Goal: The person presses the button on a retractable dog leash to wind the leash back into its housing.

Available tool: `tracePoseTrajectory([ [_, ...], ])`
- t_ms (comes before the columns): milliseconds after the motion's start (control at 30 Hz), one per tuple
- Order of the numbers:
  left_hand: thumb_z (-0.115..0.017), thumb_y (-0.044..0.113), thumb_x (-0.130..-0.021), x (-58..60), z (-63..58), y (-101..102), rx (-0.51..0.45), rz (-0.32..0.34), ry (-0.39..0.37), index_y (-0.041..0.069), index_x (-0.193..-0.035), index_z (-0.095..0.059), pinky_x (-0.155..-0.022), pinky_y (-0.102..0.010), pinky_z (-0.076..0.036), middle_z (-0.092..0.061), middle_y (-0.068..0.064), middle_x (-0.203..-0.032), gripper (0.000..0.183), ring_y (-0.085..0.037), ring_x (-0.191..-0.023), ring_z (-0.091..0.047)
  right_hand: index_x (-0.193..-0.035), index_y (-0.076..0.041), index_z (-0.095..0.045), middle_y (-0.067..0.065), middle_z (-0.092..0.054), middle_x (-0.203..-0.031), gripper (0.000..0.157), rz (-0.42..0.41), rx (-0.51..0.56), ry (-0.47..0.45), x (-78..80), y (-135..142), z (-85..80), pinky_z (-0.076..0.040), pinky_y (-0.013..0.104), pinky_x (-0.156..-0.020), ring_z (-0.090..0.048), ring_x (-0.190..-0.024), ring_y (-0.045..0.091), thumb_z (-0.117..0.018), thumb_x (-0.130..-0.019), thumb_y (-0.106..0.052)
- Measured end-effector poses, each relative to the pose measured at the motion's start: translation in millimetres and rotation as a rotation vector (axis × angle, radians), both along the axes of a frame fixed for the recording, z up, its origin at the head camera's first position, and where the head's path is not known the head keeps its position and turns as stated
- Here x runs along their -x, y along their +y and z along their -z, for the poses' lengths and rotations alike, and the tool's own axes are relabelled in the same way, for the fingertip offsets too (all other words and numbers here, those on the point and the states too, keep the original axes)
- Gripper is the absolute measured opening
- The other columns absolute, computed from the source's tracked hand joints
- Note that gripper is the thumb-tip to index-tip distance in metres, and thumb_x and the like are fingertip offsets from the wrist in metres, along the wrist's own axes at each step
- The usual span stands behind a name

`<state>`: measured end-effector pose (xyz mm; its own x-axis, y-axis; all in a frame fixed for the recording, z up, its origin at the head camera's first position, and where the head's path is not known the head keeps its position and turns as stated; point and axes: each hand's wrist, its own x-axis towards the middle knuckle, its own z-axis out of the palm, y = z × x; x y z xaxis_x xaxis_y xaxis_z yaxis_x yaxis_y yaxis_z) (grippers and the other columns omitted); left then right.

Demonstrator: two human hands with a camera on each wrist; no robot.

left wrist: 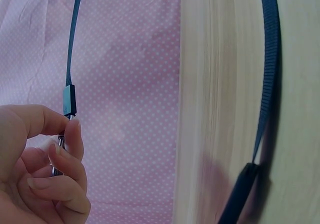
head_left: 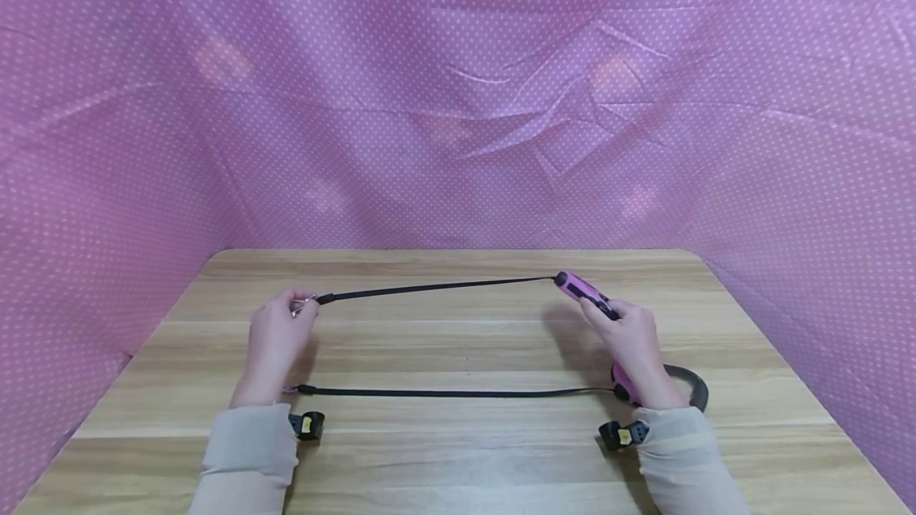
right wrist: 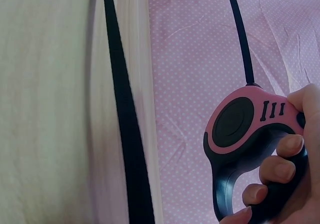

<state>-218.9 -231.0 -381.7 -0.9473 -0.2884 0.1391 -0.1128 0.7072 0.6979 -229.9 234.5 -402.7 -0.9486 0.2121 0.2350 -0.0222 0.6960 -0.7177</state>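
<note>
My right hand grips the loop handle of a pink and black retractable dog leash, fingers wrapped through the loop. From its nose a black strap runs leftward, stretched nearly straight above the table. At the far end my left hand pinches the metal clip between thumb and fingers. Nearer to me, a second leash with a pink and black case lies on the table, partly hidden by my right wrist. Its black strap is laid out leftward, ending in a clip by my left wrist.
The wooden table has rounded far corners. Pink dotted cloth hangs behind it and along both sides. Dark camera mounts show at the cuffs of my pale sleeves.
</note>
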Motion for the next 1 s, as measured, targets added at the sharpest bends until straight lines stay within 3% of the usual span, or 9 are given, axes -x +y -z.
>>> tracePoseTrajectory([
  [500,-0.046,0.027,-0.098,-2.1,-0.9,3.5,0.0,0.015,-0.011,0.002,-0.128,-0.059,-0.09,-0.051,-0.048,-0.065,-0.024,-0.122,0.041,-0.039,-0.111,-0.06,-0.066,-0.004,-0.06,-0.003,-0.045,-0.058,0.047,-0.021,0.051,-0.001,-0.8,-5.3,1.8,-0.034,0.027,-0.047,-0.041,-0.055,0.016,-0.069,-0.089,-0.044],
  [1000,-0.047,0.026,-0.097,-0.7,-0.2,5.2,0.01,0.016,-0.011,0.002,-0.129,-0.059,-0.082,-0.045,-0.049,-0.065,-0.024,-0.122,0.042,-0.036,-0.106,-0.061,-0.066,-0.004,-0.059,0.001,-0.049,-0.06,0.048,-0.03,0.007,-0.001,1.0,-7.5,3.6,-0.035,0.026,-0.048,-0.043,-0.055,0.016,-0.068,-0.09,-0.045],
])
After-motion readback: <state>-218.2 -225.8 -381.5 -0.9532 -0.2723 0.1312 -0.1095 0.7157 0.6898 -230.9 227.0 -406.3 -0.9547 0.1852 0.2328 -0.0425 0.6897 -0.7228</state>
